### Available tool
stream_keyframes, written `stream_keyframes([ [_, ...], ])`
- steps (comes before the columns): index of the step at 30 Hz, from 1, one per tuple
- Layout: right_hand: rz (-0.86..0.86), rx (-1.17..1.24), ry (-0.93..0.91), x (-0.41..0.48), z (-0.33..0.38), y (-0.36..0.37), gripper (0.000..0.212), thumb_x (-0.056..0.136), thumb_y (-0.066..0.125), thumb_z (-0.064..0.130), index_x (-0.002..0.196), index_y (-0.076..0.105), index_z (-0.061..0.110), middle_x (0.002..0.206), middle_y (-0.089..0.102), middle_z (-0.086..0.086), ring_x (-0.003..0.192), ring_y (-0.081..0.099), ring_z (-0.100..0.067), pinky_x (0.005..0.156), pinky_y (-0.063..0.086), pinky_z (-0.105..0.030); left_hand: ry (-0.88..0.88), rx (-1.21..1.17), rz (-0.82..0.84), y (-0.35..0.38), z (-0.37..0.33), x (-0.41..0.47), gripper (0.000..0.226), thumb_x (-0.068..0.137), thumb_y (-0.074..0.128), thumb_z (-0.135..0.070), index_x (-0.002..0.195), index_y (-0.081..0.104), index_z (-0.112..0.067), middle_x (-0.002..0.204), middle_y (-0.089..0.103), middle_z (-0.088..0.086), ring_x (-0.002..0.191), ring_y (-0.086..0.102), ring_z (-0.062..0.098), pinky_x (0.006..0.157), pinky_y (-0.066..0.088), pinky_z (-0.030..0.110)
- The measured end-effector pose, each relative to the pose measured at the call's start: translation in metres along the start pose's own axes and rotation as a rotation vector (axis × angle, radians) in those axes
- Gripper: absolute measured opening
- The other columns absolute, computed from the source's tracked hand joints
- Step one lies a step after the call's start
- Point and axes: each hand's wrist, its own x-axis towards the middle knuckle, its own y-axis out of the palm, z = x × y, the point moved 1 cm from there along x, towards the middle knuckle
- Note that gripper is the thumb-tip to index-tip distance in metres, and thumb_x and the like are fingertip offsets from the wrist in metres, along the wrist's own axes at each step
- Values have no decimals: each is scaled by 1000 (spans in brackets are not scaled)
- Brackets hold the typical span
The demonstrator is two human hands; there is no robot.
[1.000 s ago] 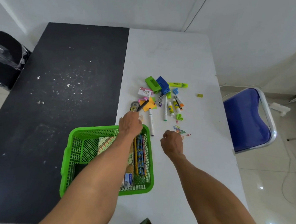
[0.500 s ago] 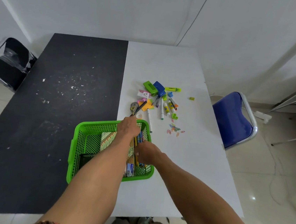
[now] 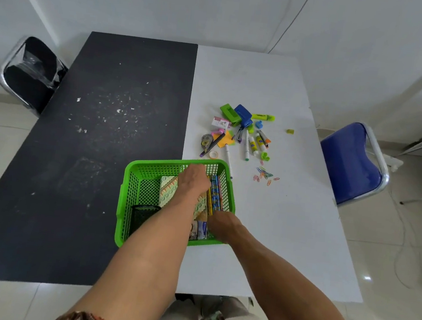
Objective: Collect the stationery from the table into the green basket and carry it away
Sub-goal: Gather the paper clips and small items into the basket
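green basket | left hand inside, by its far wall, grasp unreadable | right hand at its near-right corner, by pencils, grasp unreadable

A plain office or study room: a tabletop (half black, half white) stands against bare white walls on a glossy tiled floor. A blue chair with a chrome frame sits right of the tabletop, a black chair left of it, and stationery lies scattered on it.

Left hand reaches farther forward than right hand, both backs facing up.
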Motion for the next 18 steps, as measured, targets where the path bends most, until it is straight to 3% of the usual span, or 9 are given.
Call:
stream_keyframes([
  [5,-42,212,46,3,-10,-9,27,88,54,5,112,66,3,108,68,-15,96,66,-32,81,57,-39,-6,12,3,-3,-3,4,10,90,54,-13,95,61,-8,104,64,12,92,62,30,70,45,35],
  [10,-408,513,177,7,-43,-33,25,77,47,8,80,71,13,76,71,-10,69,66,-32,62,56,-37,43,-5,-62,-9,-22,14,20,90,55,-14,107,64,-6,112,64,14,100,62,33,77,50,38],
  [14,-582,627,321,4,-84,-46,25,78,49,10,86,73,13,82,72,-12,76,65,-33,65,54,-37,133,-12,-110,-11,-45,27,20,91,52,-15,105,64,-7,110,64,14,99,61,34,79,51,40],
  [18,-536,696,457,4,-132,-35,28,81,53,9,102,72,11,98,71,-15,92,65,-34,73,52,-33,199,-37,-128,-2,-72,45,26,92,53,-16,112,65,-5,117,63,14,106,60,33,86,51,41],
])
